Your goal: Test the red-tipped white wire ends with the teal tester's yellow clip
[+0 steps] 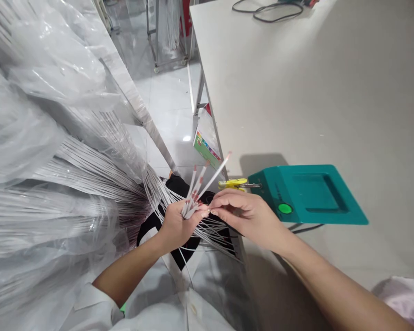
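Note:
My left hand (177, 225) is closed around a small bunch of thin white wires with red tips (200, 184), which fan upward to the right. My right hand (243, 212) pinches at the base of that bunch, fingertips touching the left thumb. More white wires (100, 161) stream from a large bundle wrapped in clear plastic (37, 138) at the left into my left hand. Both hands hover by the table's front left edge, just left of a teal machine (307, 195).
The teal machine has a green button (284, 208) and a yellow clamp (232, 184) at its left side. It sits on a white table (296, 82). A black cable (269, 11) lies at the far edge. A metal rack leg (152, 124) and tiled floor lie below.

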Action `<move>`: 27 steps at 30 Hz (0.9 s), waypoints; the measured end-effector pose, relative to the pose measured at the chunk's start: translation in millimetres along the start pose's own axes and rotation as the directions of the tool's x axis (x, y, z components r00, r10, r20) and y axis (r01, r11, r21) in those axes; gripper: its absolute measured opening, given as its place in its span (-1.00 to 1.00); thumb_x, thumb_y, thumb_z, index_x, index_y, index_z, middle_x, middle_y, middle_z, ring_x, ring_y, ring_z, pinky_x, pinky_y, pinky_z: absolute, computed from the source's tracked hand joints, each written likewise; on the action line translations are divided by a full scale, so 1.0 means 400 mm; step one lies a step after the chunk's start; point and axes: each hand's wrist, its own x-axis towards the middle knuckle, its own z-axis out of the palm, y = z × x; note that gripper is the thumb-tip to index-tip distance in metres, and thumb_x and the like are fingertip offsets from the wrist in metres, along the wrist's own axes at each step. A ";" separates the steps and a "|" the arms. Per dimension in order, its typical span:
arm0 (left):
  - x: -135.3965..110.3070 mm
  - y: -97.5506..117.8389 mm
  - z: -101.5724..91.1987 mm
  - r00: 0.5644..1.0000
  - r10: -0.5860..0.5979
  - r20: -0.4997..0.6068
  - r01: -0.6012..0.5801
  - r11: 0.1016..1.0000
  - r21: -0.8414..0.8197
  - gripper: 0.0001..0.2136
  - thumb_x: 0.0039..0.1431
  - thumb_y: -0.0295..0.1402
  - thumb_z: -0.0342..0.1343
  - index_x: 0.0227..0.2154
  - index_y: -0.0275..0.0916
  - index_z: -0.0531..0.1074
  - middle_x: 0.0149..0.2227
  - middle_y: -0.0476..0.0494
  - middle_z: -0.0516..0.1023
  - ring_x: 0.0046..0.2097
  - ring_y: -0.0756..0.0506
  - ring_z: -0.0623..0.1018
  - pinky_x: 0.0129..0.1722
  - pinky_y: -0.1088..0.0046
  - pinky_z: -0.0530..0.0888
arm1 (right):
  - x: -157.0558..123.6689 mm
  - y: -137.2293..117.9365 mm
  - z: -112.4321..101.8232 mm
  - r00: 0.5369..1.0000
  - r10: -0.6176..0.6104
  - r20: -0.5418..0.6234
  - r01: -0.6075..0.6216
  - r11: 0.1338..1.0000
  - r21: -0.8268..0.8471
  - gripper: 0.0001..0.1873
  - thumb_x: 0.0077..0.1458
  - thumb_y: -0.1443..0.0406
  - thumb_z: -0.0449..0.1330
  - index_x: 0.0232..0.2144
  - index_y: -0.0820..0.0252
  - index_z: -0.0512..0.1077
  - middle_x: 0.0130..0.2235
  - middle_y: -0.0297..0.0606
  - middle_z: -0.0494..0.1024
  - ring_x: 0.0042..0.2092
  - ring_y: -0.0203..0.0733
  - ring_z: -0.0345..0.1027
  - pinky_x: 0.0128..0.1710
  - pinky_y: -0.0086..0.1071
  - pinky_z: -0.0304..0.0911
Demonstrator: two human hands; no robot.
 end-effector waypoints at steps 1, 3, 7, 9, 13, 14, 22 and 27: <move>0.002 0.003 -0.001 1.000 0.008 0.000 -0.008 0.999 -0.038 -0.87 0.00 -0.36 0.12 -0.51 -0.28 0.53 -0.52 -0.07 0.49 -0.44 -0.02 0.41 -0.40 0.47 0.35 | 0.001 -0.002 0.003 1.000 0.025 -0.008 -0.024 0.998 0.062 -0.89 0.07 0.31 0.14 -0.47 0.16 0.44 -0.44 -0.27 0.48 -0.40 -0.30 0.36 -0.42 -0.42 0.29; 0.005 0.006 -0.003 1.000 0.009 -0.009 -0.010 0.992 -0.125 -0.89 -0.03 -0.37 0.14 -0.53 -0.28 0.53 -0.53 -0.08 0.49 -0.44 -0.02 0.42 -0.41 0.47 0.36 | 0.001 -0.002 0.012 0.996 0.084 -0.024 -0.078 0.977 0.198 -0.89 0.04 0.28 0.18 -0.48 0.17 0.45 -0.44 -0.27 0.47 -0.42 -0.31 0.34 -0.45 -0.43 0.29; 0.007 -0.006 -0.004 0.995 -0.097 -0.008 0.092 0.960 -0.263 -0.84 -0.09 -0.28 0.21 -0.52 -0.29 0.52 -0.67 0.01 0.35 -0.59 0.07 0.26 -0.58 0.54 0.22 | -0.003 0.007 0.044 0.976 0.211 -0.044 -0.165 0.860 0.482 -0.85 -0.01 0.21 0.22 -0.46 0.19 0.45 -0.40 -0.30 0.41 -0.52 -0.40 0.26 -0.57 -0.47 0.26; 0.008 -0.019 -0.002 0.989 -0.147 0.011 0.143 0.938 -0.315 -0.80 -0.11 -0.23 0.22 -0.52 -0.30 0.52 -0.71 0.07 0.26 -0.64 0.11 0.16 -0.63 0.57 0.12 | -0.004 0.013 0.060 0.968 0.248 -0.049 -0.177 0.801 0.572 -0.84 -0.02 0.20 0.23 -0.47 0.20 0.44 -0.40 -0.33 0.37 -0.55 -0.44 0.21 -0.60 -0.49 0.24; 0.011 -0.039 0.007 0.986 -0.163 0.042 0.164 0.884 -0.438 -0.81 -0.10 -0.25 0.22 -0.49 -0.30 0.50 -0.69 0.09 0.27 -0.64 0.13 0.16 -0.64 0.58 0.11 | -0.001 0.018 0.076 0.955 0.290 -0.057 -0.183 0.734 0.654 -0.82 -0.05 0.19 0.25 -0.48 0.20 0.47 -0.44 -0.36 0.37 -0.57 -0.48 0.15 -0.60 -0.52 0.19; 0.011 -0.040 0.010 0.987 -0.158 0.042 0.159 0.873 -0.461 -0.82 -0.10 -0.26 0.22 -0.49 -0.29 0.49 -0.69 0.10 0.27 -0.64 0.13 0.16 -0.63 0.58 0.12 | 0.001 0.017 0.077 0.951 0.303 -0.054 -0.191 0.718 0.670 -0.81 -0.06 0.18 0.25 -0.49 0.20 0.47 -0.44 -0.37 0.37 -0.57 -0.48 0.15 -0.60 -0.52 0.18; 0.019 -0.034 0.028 0.981 -0.196 0.000 0.170 0.852 -0.495 -0.77 -0.16 -0.23 0.25 -0.47 -0.29 0.44 -0.64 0.08 0.36 -0.65 0.15 0.16 -0.64 0.58 0.13 | 0.003 0.015 0.072 0.931 0.360 -0.063 -0.228 0.708 0.669 -0.73 -0.08 0.11 0.25 -0.52 0.21 0.46 -0.51 -0.38 0.40 -0.59 -0.46 0.14 -0.59 -0.49 0.18; 0.017 -0.034 0.029 0.978 -0.207 0.004 0.186 0.871 -0.455 -0.76 -0.14 -0.22 0.23 -0.48 -0.31 0.44 -0.58 0.02 0.42 -0.65 0.16 0.14 -0.65 0.57 0.11 | -0.004 0.015 0.074 0.942 0.226 -0.247 -0.106 0.902 0.419 -0.82 0.05 0.22 0.15 -0.50 0.19 0.43 -0.50 -0.33 0.40 -0.49 -0.35 0.25 -0.52 -0.45 0.23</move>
